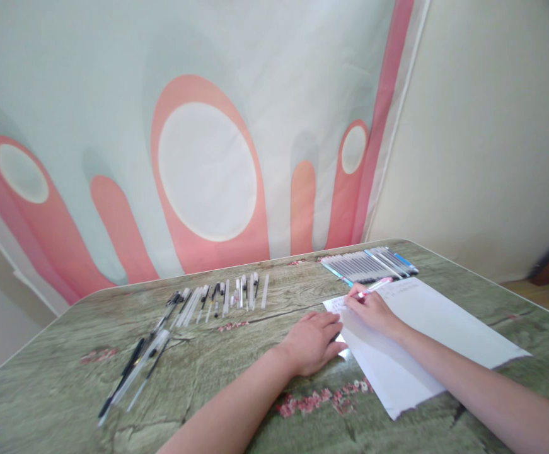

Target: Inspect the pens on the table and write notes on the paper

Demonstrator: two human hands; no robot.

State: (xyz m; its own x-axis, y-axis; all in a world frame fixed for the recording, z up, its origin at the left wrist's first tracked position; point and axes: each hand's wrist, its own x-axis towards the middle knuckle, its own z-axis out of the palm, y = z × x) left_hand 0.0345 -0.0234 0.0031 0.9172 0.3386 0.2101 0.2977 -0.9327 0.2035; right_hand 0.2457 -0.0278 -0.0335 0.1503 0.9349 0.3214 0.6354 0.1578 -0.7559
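My right hand [371, 312] is closed around a pen [373, 287] with a pink and white barrel. It rests on the upper left part of a white sheet of paper [444, 328], which bears small lines of handwriting along its far edge. The pen's tip is hidden by my fingers or too small to make out. My left hand [312, 342] lies flat, palm down, at the sheet's left edge, its fingers stretched out and holding nothing.
A row of assembled pens [364, 266] lies beyond the paper. Pen parts, such as clear barrels [189, 307], black caps and refills [149, 372], spread over the left of the wood-patterned table [57, 378]. A printed cloth [283, 94] hangs behind the table.
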